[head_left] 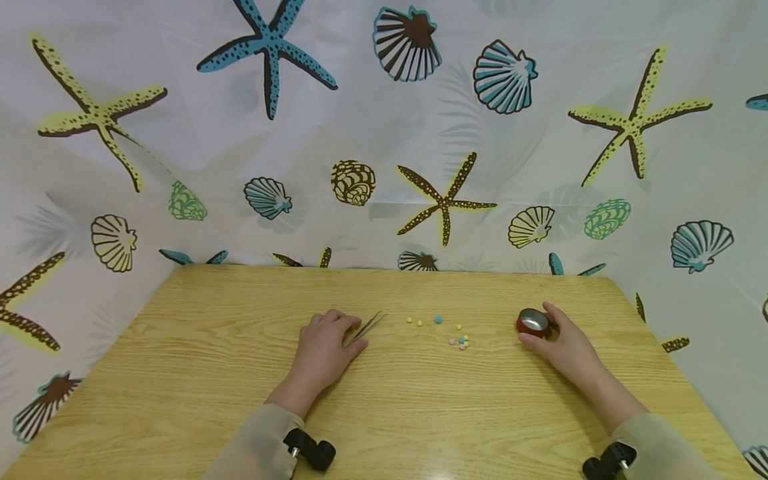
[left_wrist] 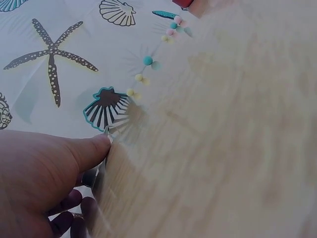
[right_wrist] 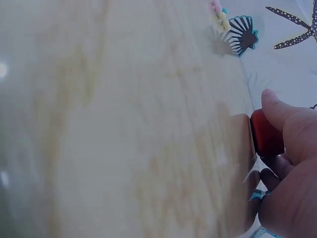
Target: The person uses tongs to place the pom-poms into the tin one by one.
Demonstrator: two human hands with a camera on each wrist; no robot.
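Slim metal tweezers (head_left: 367,328) lie between the thumb and fingers of my left hand (head_left: 327,343), low over the wooden table, their tips pointing away and to the right. In the left wrist view the thumb (left_wrist: 94,148) presses near them and the other fingers curl below. My right hand (head_left: 570,353) grips a small round red cup (head_left: 533,322) with a shiny silver inside, thumb and fingers on either side. The cup stands on the table with its opening up. In the right wrist view its red wall (right_wrist: 267,134) shows beside the thumb.
Several small beads lie between the hands: a blue bead (head_left: 438,319), yellow beads (head_left: 409,320) on the left, and a cluster with pink beads (head_left: 462,347) nearer the cup. Behind the table (head_left: 384,413) hangs a cloth (head_left: 336,133) printed with shells and starfish.
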